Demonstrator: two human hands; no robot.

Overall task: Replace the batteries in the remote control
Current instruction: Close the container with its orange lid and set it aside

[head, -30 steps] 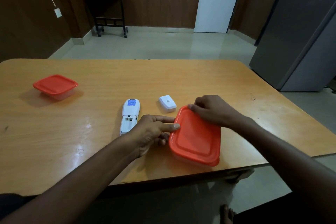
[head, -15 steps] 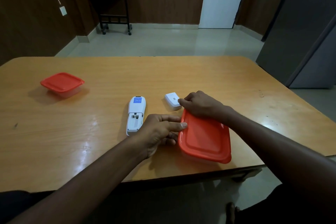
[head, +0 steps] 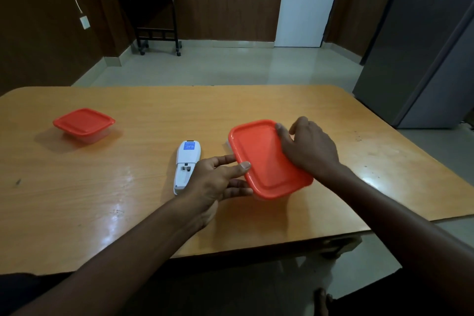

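Note:
The white remote [head: 186, 167] lies face down on the wooden table [head: 256, 105], its battery bay uncovered and empty. Just right of it is a container with a red lid [head: 264, 159], tilted so the lid faces me. My left hand [head: 218, 179] holds its left edge, thumb on the lid rim and fingers under it. My right hand [head: 307, 149] grips the lid's far right corner with curled fingers. The small white battery cover is hidden behind the lid.
A second red-lidded container [head: 84, 123] stands at the table's far left. The near table edge runs just below my forearms. A grey cabinet [head: 423, 46] stands right of the table, and a dark side table [head: 154, 15] is at the back wall.
The container has shifted away from the front edge and tilted up, now covering the white battery cover. My right hand slid from the lid's far left corner to its far right corner.

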